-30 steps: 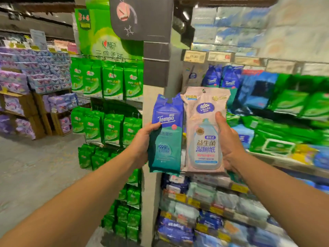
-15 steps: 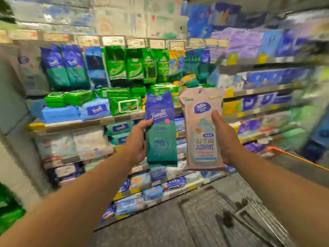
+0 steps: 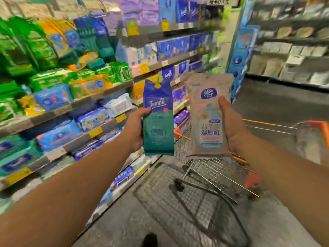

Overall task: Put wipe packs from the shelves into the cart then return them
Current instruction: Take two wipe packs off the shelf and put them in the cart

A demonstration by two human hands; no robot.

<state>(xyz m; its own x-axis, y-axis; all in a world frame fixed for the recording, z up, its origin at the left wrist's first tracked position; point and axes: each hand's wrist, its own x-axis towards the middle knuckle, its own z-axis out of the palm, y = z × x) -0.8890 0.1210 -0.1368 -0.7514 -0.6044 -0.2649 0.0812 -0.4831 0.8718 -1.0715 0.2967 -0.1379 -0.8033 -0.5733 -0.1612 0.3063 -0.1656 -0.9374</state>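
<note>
1. Left hand point(image 3: 135, 129) grips the Tempo pack point(image 3: 158, 120), right hand point(image 3: 231, 125) the pink Vinda pack point(image 3: 206, 114), both upright above the cart point(image 3: 213, 168).
2. Probably soft, light, slick film; mid-edge pinch looks right.

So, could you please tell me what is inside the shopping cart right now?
The visible part of the shopping cart basket shows only bare wire mesh. The pink wipe pack in the right hand covers its front left corner, so that part cannot be checked.

Blurred shelves point(image 3: 74, 107); cart point(image 3: 267, 124) partly behind packs
</note>
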